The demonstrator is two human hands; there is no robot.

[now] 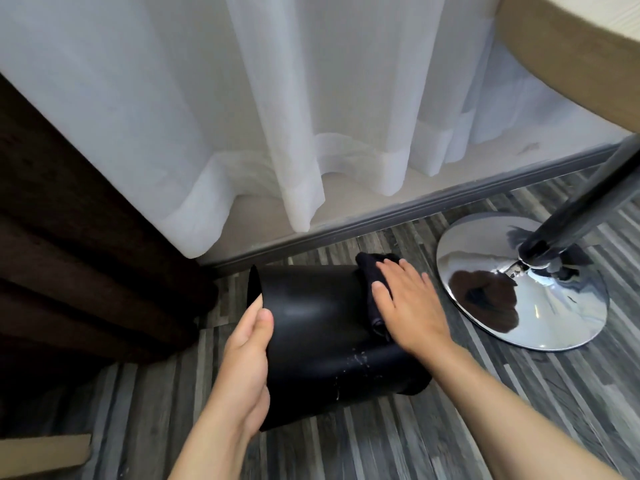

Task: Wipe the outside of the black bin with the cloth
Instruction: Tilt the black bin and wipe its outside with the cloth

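Observation:
The black bin lies tipped on its side on the striped grey floor, its open rim facing left. My left hand grips that rim, thumb on the outer wall. A dark cloth is draped over the bin's upper right side near its base. My right hand lies flat on the cloth with fingers spread, pressing it against the bin's wall. White specks mark the bin's lower side.
A chrome round stool base with its pole stands just right of the bin. White sheer curtains hang behind over a grey baseboard. A dark brown curtain hangs on the left. A wooden tabletop edge shows at top right.

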